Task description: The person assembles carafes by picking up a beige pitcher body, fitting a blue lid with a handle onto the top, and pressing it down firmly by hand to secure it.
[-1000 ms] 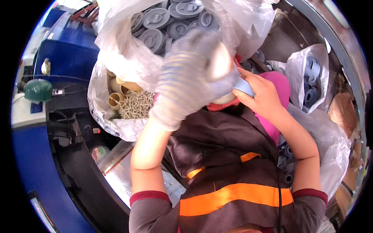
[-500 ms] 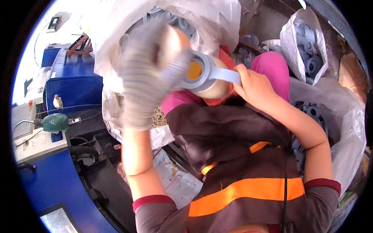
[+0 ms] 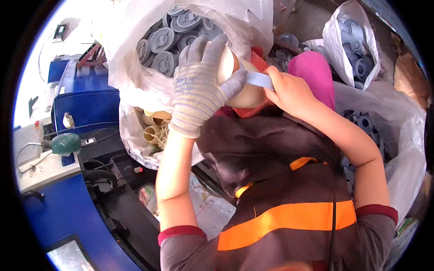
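Observation:
My left hand [image 3: 199, 83], in a striped knit glove, is wrapped round a cream cylinder [image 3: 227, 64], its fingers over the far side and its thumb toward the right. Between my right hand's [image 3: 291, 92] bare thumb and fingers is the flat tab of a grey-blue plastic ring [image 3: 260, 80]. The gloved hand and the cylinder hide the ring's round part. Under these, a second cream cylinder [image 3: 249, 98] rests on a red cloth [image 3: 253, 111] over my lap. The cylinder in my left hand appears to meet the ring, but the contact is hidden.
Ahead, a clear plastic bag [image 3: 131, 67] holds several grey round caps [image 3: 162, 39]. Below it are cream tube pieces [image 3: 153, 133]. White bags [image 3: 334, 38] of grey parts stand at the right. A blue machine [image 3: 86, 104] with a green-capped part [image 3: 65, 143] lies left.
My left hand has come down and right with the cream cylinder onto the ring, covering its opening. My right hand keeps its grip on the tab, shifted slightly left and up.

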The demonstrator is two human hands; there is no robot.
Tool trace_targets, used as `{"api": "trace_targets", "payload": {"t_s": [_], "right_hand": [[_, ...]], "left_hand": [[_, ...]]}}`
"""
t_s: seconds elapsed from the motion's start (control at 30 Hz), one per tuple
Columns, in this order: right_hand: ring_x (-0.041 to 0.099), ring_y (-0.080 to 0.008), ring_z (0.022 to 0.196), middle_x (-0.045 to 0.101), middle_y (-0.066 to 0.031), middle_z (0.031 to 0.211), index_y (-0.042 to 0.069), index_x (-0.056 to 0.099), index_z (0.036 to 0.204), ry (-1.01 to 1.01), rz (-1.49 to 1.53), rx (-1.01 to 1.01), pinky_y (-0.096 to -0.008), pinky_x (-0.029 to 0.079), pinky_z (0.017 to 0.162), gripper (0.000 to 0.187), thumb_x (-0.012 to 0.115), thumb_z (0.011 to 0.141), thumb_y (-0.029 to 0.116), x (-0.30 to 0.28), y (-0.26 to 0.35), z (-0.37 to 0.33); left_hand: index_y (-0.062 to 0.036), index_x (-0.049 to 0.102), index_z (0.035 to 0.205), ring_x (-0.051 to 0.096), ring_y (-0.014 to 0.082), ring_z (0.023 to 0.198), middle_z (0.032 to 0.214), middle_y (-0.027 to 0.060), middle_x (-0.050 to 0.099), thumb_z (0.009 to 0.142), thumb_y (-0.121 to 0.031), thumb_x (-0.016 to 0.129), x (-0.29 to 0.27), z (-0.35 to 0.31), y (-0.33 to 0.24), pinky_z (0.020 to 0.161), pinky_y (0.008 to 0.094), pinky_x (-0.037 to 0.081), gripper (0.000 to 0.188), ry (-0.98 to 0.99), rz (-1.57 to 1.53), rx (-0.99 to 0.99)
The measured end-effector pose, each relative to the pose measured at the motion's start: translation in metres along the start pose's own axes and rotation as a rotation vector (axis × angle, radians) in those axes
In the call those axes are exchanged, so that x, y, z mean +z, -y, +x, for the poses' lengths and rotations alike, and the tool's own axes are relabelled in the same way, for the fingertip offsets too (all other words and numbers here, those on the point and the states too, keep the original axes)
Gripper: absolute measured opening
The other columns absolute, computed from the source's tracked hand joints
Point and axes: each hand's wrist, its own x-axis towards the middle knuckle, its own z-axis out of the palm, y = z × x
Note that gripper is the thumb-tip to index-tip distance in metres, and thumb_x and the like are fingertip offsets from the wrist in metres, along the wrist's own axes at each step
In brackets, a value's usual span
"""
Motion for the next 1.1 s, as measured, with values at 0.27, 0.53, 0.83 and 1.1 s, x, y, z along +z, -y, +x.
{"api": "trace_targets", "payload": {"t_s": [0.27,0.53,0.83,1.1], "right_hand": [[0.061,-0.0217,0.06,0.059,-0.0094,0.072,0.006,0.052,0.104,-0.224,0.658,0.258,-0.0341,0.046,0.055,0.022,0.057,0.09,0.022,-0.027,-0.007,0.007],[0.051,-0.0085,0.05,0.054,-0.0023,0.07,0.001,0.053,0.093,0.225,0.834,0.365,-0.0242,0.042,0.049,0.014,0.055,0.09,0.015,-0.042,0.014,0.04],[0.053,-0.008,0.059,0.057,-0.001,0.077,0.002,0.057,0.101,0.759,0.787,0.188,-0.022,0.043,0.053,0.028,0.061,0.09,0.028,-0.016,0.079,0.088],[0.064,-0.0217,0.082,0.067,-0.0096,0.09,0.0,0.061,0.101,0.276,0.419,0.062,-0.0318,0.05,0.067,0.027,0.058,0.088,0.024,0.13,0.018,0.23]], "left_hand": [[0.0021,0.053,0.121,0.057,0.0303,0.1,0.109,0.0189,0.059,0.082,-0.031,0.068,0.004,-0.011,0.055,0.09,0.0366,0.044,0.053,-0.186,-0.85,-0.551],[-0.0001,0.056,0.12,0.052,0.0213,0.11,0.114,0.0151,0.059,0.09,-0.033,0.056,0.123,-0.078,0.123,0.094,0.0311,0.041,0.044,-0.029,-0.846,-0.721],[0.0026,0.061,0.114,0.052,0.0214,0.113,0.117,0.0156,0.06,0.086,-0.027,0.061,0.026,-0.109,0.092,0.096,0.0289,0.039,0.041,0.231,-1.022,-0.532],[0.0088,0.051,0.123,0.057,0.0238,0.107,0.118,0.0173,0.059,0.089,-0.037,0.055,0.007,-0.218,0.097,0.094,0.0326,0.044,0.057,-0.404,-1.588,-1.362]]}}
